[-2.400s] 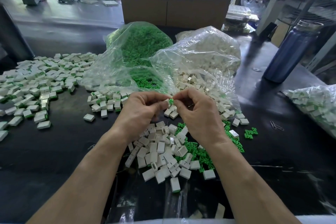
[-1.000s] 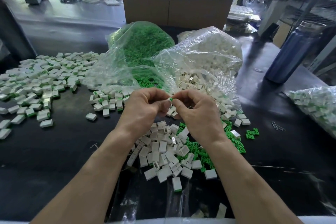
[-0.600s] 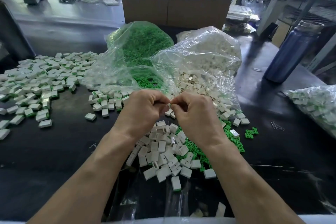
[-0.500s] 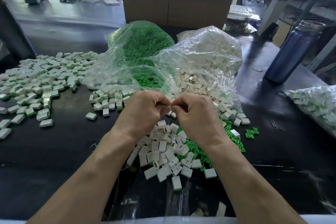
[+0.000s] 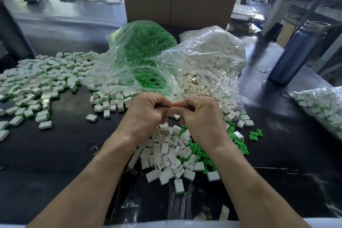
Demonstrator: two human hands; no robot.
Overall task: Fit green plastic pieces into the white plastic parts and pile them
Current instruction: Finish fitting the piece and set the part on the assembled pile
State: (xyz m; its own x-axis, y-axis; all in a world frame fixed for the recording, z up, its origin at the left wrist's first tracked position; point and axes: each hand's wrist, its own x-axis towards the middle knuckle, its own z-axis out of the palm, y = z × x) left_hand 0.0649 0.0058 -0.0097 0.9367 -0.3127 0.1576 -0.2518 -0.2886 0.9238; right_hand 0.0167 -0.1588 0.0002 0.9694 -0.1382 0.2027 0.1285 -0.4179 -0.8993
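Note:
My left hand (image 5: 146,113) and my right hand (image 5: 199,114) meet fingertip to fingertip above the black table. Together they pinch one small part, almost wholly hidden by the fingers. Below them lies a heap of loose white parts (image 5: 162,155), with loose green pieces (image 5: 236,144) to its right. Behind stand an open clear bag of green pieces (image 5: 142,42) and an open clear bag of white parts (image 5: 209,55). Fitted white-and-green parts are spread in a wide pile (image 5: 37,81) at the left, with a smaller cluster (image 5: 111,102) near my left hand.
A blue bottle (image 5: 296,53) stands at the back right. A clear bag of fitted parts (image 5: 322,103) lies at the right edge, with paper clips (image 5: 281,127) beside it. A cardboard box (image 5: 175,5) rises behind the bags.
The green tip that showed between my fingertips has gone out of sight as both hands closed tighter together. The hands stayed in the same spot above the heap.

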